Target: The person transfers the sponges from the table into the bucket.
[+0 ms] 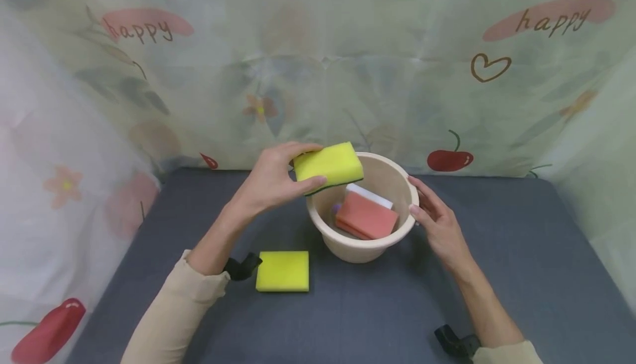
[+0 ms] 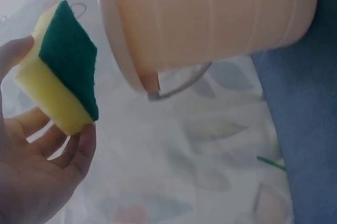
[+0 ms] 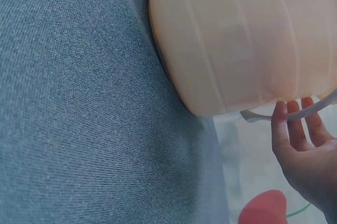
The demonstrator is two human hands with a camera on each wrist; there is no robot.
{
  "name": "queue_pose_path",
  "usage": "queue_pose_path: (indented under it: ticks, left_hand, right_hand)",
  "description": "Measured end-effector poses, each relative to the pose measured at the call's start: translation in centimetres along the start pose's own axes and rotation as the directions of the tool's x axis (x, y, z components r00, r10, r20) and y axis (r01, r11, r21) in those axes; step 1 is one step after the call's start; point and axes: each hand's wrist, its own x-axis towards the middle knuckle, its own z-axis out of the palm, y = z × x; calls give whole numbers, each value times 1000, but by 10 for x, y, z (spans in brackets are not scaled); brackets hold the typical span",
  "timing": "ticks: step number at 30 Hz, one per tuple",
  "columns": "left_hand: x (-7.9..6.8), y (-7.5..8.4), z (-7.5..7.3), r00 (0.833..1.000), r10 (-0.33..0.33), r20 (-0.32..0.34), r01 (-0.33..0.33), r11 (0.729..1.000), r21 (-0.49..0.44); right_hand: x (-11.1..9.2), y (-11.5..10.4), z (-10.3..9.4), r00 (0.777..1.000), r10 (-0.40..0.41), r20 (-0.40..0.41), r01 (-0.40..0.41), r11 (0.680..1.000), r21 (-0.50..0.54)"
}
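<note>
My left hand (image 1: 272, 179) grips a yellow sponge (image 1: 330, 164) between thumb and fingers, at the left rim of a beige bucket (image 1: 411, 226). In the left wrist view the green scouring side (image 2: 71, 58) of that sponge faces the bucket's opening. My right hand (image 1: 439, 226) holds the bucket's right rim, thumb at the edge and fingers along the outside, near the handle (image 3: 258, 118). Inside the bucket lie a pinkish-red sponge (image 1: 367, 216), a white block (image 1: 370, 195) and a partly hidden purple thing (image 1: 336, 208).
Another yellow sponge (image 1: 282, 271) lies flat on the dark cloth-covered table (image 1: 358, 314), in front of the bucket and to its left. A patterned curtain (image 1: 323, 88) hangs behind the table and along both sides. Black bands are on both wrists.
</note>
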Motion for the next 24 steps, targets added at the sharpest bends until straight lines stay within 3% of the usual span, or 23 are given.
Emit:
queue_pose_path:
  ticks: [8,15,24]
  left_hand:
    - [3,2,17,998,-59,-15,59,998,-9]
    - [8,3,30,998,-58,-24,58,998,-27]
    - [11,7,42,993,-103,-55,104,995,9]
  right_hand:
    - [0,-1,1,1000,1,-3,-1,1000,-29]
    - [0,0,2,1000,2,-8,-2,999,-53]
    - [1,4,3,1000,-27,-15,26,999,-24]
